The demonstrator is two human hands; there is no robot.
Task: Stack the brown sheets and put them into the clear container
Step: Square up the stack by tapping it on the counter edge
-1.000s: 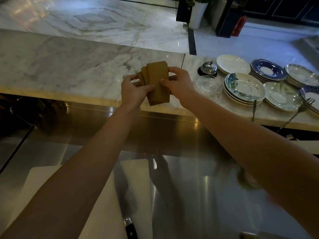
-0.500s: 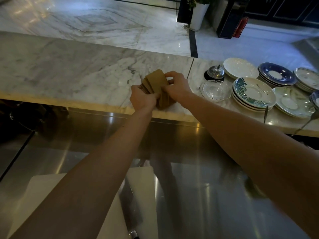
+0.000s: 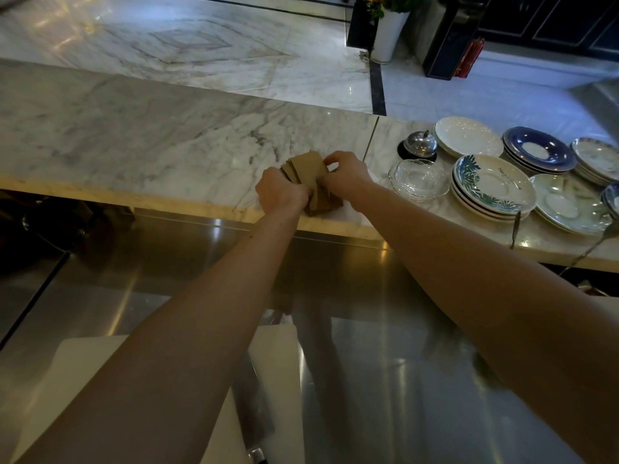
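A: Where are the brown sheets (image 3: 306, 174) right now?

B: Between both hands, low over the near edge of the marble tabletop (image 3: 150, 142). The left hand (image 3: 279, 192) grips the bundle from its left side, fingers curled shut around it. The right hand (image 3: 345, 174) pinches the upper right corner, fingers closed on the top sheets.

A: Are they squared up?

B: Not yet, I'd say. The edges fan out at the top left, several corners showing one behind another. Something white seems to lie under the bundle's lower end, though I can't tell what it is.

A: So how should the stacking go?

B: Keep the left hand as the fixed wall and let the right nudge the stray corners home. Tapping the bundle's lower edge on the marble would level it. Grip lightly; thin sheets bend or slide out if squeezed hard.

A: And the container?

B: The likeliest candidate is the clear glass dish (image 3: 418, 179) just right of the hands, beside the stack of leaf-patterned plates (image 3: 494, 185). It looks shallow with a scalloped rim, so the stack should go in flat and centred, clear of the silver bell (image 3: 418, 145) behind it.
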